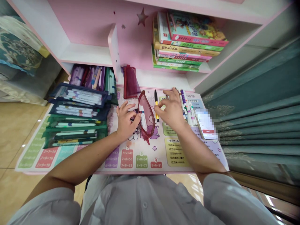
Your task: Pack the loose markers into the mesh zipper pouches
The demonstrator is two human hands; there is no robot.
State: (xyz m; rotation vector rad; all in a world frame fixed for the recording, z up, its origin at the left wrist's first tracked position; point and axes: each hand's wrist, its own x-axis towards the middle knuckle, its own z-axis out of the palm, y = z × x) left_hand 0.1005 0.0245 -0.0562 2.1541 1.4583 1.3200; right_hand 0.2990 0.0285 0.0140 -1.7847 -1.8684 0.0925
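Note:
My left hand (127, 121) pinches the left edge of a dark red mesh zip pouch (150, 114) between thumb and forefinger, its other fingers spread. The pouch gapes, and a white marker (142, 118) lies in it. My right hand (172, 109) hovers to the right of the pouch, fingers bent and apart, with no pen plainly in its grasp. Beside its thumb tip lies a black-and-yellow pen (156, 101); whether they touch I cannot tell. Partly behind that hand, several white and coloured markers (187, 107) lie side by side.
Filled mesh pouches in green (75, 132), navy (77, 95) and purple (86, 76) cover the desk's left side. Another dark red pouch (130, 81) leans at the back. A phone (206, 125) lies at right. Stacked books (187, 43) sit on the shelf; a curtain (253, 109) hangs at right.

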